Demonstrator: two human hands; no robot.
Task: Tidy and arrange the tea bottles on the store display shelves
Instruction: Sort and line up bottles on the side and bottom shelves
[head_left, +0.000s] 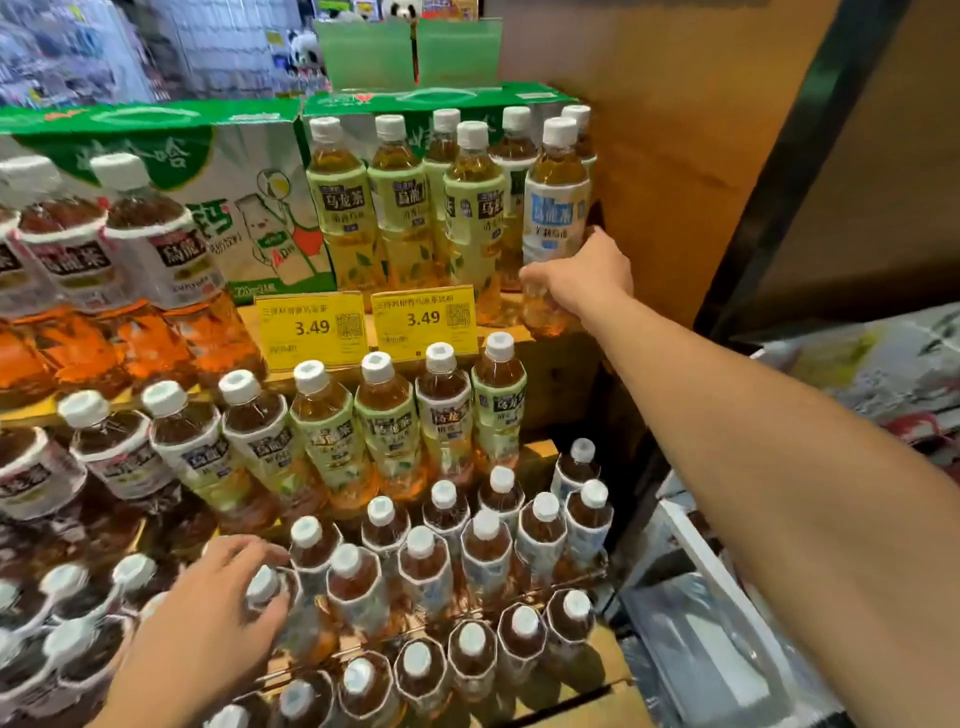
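My right hand (582, 280) grips the blue-label tea bottle (557, 208) low at the top tier's right end, just beside the green-label bottles (472, 208). My left hand (208, 613) spreads over a lower cap (262, 584), and blur hides whether it is gripping. A sideways shove could topple the neighbours.

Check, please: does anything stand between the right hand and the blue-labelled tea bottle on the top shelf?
Nothing visible does. The right hand grips the blue-and-white-labelled plastic tea bottle low on its body; the green-labelled plastic tea bottles stand only at its left.
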